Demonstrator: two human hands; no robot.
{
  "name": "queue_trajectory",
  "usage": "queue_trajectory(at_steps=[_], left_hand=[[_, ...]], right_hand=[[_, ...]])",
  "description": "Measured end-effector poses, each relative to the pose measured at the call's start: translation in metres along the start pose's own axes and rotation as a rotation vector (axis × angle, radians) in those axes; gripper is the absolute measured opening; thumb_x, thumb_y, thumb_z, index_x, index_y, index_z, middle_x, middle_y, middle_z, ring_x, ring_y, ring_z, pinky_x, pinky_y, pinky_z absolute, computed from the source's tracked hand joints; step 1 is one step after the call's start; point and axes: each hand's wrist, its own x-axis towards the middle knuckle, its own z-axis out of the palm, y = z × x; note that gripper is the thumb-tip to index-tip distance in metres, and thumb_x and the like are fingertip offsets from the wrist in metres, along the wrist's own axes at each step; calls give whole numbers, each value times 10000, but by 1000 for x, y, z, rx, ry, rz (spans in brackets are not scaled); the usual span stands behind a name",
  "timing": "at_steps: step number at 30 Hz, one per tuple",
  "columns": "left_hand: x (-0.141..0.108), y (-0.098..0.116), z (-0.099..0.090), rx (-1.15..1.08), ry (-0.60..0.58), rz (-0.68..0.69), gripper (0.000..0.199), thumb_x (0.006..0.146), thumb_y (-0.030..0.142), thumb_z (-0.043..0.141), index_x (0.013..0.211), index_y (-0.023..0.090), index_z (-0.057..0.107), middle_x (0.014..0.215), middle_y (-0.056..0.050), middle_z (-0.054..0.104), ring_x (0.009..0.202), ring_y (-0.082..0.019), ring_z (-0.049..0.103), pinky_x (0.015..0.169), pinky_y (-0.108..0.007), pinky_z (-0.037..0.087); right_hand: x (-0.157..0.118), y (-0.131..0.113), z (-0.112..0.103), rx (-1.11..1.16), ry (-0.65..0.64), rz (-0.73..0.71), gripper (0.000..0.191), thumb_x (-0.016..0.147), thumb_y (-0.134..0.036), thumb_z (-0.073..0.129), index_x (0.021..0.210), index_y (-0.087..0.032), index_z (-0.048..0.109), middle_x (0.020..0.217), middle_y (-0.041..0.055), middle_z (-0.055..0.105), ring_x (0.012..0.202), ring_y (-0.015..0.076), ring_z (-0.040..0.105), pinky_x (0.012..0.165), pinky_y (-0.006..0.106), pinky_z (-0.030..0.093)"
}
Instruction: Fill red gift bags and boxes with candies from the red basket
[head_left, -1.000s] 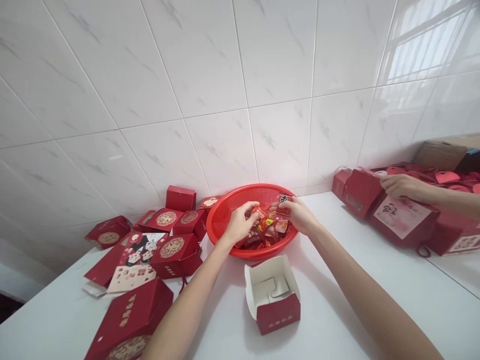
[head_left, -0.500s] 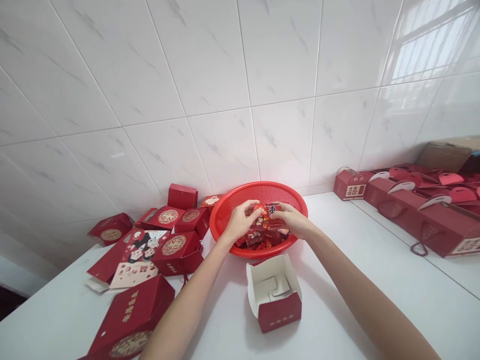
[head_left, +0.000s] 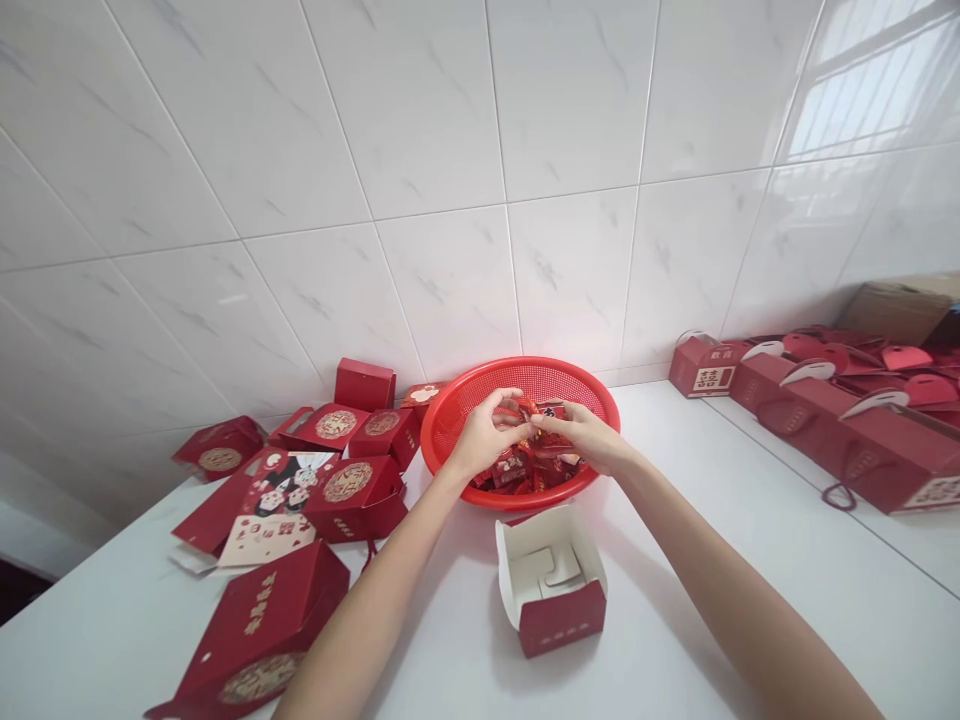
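Observation:
Both hands meet over the red plastic basket (head_left: 442,440), in which small red wrapped sweets (head_left: 517,475) lie. My left hand (head_left: 484,440) is curled, its thumb and fingers at a shiny red wrapped sweet (head_left: 529,408); its fingertips are partly hidden. My right hand (head_left: 592,440) pinches red packets (head_left: 553,412) with dark printing, close against the left thumb. In front of the basket stands an open red box (head_left: 562,625), white inside, its folded bottom flaps showing.
Several closed red gift boxes (head_left: 360,495) lie on the left, with a printed couple card (head_left: 289,490) among them. Along the right, a row of red handled boxes (head_left: 832,410) stands near a brown carton (head_left: 896,310). A tiled wall (head_left: 450,270) rises behind the white table (head_left: 690,480).
My left hand has shifted slightly right, bringing its thumb to the right fingers. The red packet it held out in front is now mostly hidden between the hands. The view has shifted slightly.

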Motion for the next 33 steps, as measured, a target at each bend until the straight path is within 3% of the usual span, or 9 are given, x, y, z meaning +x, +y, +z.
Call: queue_trajectory(at_steps=[5,9,12,14,17,19,23,28,33], left_hand=[[-1,0,3,61,7,32,507,676,396,824,1037,195,530,800,23,584,744,-131,630,726,-268,545],[-4,6,3,89,-73,64,465,717,352,768,1084,201,525,834,4,623,791,-149,646,778,-288,535],[-3,9,-1,37,-113,62,445,755,261,668,1171,185,532,897,-37,683,874,-181,669,838,-316,529],[2,7,-5,43,-27,7,396,777,204,566,1171,172,562,922,-56,715,919,-194,675,867,-327,521],[11,-2,-12,242,156,-162,311,759,128,477,1009,156,660,922,-75,738,924,-210,681,859,-331,518],[14,-7,-14,424,153,-267,258,737,99,481,863,157,698,902,-80,745,888,-218,684,823,-320,518],[11,-6,-12,622,-86,-240,225,715,103,547,808,181,737,844,-52,749,806,-202,682,741,-272,498],[2,5,-6,697,-546,-287,110,670,242,669,754,202,727,648,0,669,615,-184,613,555,-254,412],[1,3,-3,882,-643,-237,286,642,376,702,882,221,712,845,-37,684,808,-245,636,653,-275,439]], right_hand=[[-2,-3,1,-32,5,27,297,742,-417,801,859,-172,681,893,79,695,844,200,669,674,317,629],[-1,-2,1,-22,-29,-6,279,703,-364,827,769,-166,641,748,44,665,739,182,663,646,318,624],[-1,-2,3,16,33,-13,258,711,-327,813,794,-171,625,750,37,675,687,175,671,645,328,620],[-1,-2,4,39,91,-8,233,736,-304,789,819,-175,614,795,44,694,692,178,689,655,324,617],[1,-1,5,61,157,-12,215,758,-290,769,820,-184,592,792,42,704,715,193,713,627,300,606],[2,0,5,81,184,-18,224,759,-294,771,811,-193,579,770,36,706,717,202,722,601,289,597],[4,1,5,173,255,-58,176,801,-264,724,782,-197,562,734,21,697,713,205,727,633,308,611],[6,0,4,287,348,-130,78,829,-231,673,814,-175,622,780,33,707,686,193,721,648,321,623],[9,2,2,356,414,-168,79,834,-211,663,792,-174,607,751,22,698,665,187,720,600,299,613]])
